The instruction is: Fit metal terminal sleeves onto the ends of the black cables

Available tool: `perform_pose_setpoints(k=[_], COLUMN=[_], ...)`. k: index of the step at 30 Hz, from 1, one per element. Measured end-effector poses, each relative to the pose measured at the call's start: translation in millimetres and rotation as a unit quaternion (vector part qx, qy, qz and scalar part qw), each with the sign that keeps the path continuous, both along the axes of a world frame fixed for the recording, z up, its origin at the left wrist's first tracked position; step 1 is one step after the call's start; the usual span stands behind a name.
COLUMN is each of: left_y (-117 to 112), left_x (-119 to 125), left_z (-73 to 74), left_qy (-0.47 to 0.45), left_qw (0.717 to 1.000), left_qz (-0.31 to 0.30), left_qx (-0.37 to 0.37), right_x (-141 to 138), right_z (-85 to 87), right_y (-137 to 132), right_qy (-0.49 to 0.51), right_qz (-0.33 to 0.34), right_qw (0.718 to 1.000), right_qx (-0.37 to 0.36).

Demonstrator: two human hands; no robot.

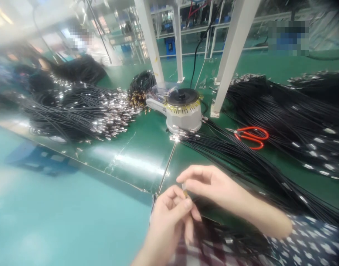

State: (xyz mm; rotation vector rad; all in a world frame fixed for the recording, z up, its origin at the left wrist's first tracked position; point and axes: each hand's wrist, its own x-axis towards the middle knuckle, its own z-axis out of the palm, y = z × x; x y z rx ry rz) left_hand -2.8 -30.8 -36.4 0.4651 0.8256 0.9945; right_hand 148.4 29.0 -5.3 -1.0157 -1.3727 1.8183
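Observation:
My left hand is closed, pinching a small cable end between thumb and forefinger. The end has a pale tip and a yellowish band, perhaps tape. From the right, my right hand curls its thumb and forefinger around the pale tip. Most of the piece is hidden by my fingers. Beyond my hands stands a round, light-grey tape dispenser with a black disc on top and yellow tabs around its rim. A bundle of black cables with metal ends lies beside it.
Red-handled scissors rest on the cables at right. Heaps of black cables with silver connectors lie at left and right. White posts rise behind the dispenser. The green table's edge runs along the left.

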Motion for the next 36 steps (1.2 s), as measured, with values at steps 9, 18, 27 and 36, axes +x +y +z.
perform_pose_setpoints(k=[9, 18, 27, 36], left_y=[0.8, -5.6, -0.5, 36.9], left_x=[-7.8, -25.7, -62.0, -13.8], left_z=[-3.0, -18.3, 2.6, -8.5], left_qy=[0.061, 0.333, 0.632, 0.256], left_qw=[0.996, 0.940, 0.767, 0.961], left_qz=[-0.064, 0.036, 0.022, 0.025], left_qx=[-0.005, 0.068, 0.109, 0.101], right_x=[10.7, 41.9, 41.5, 45.5], right_z=[-18.7, -40.4, -28.2, -35.5], right_y=[11.6, 46.5, 23.2, -0.7], right_qy=[-0.148, -0.544, -0.372, -0.197], right_qz=[0.038, -0.078, 0.027, -0.001], right_qw=[0.973, 0.779, 0.904, 0.978], right_qx=[0.173, 0.301, 0.208, 0.075])
